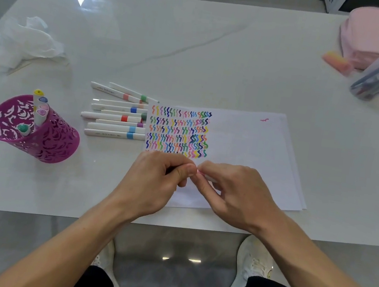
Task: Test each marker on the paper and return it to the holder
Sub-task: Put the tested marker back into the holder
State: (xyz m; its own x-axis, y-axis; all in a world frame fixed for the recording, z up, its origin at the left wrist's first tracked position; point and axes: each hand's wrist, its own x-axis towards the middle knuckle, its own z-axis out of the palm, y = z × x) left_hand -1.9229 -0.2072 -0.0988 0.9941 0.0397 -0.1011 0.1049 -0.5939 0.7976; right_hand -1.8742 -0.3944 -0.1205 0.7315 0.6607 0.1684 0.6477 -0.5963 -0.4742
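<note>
Your left hand [154,182] and right hand [232,192] both pinch one marker [205,176] (mostly hidden) over the paper's [243,145] near edge on the tabletop [195,55]; it's light, stiff, slick plastic, so grip barrel and cap firmly.

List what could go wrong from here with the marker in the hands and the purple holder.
1. Both hands, left and right, hide the marker; an uncapped tip could smear the squiggles.
2. The purple holder looks tilted; dropping a marker in might tip it.
3. The loose markers might roll if brushed.
</note>
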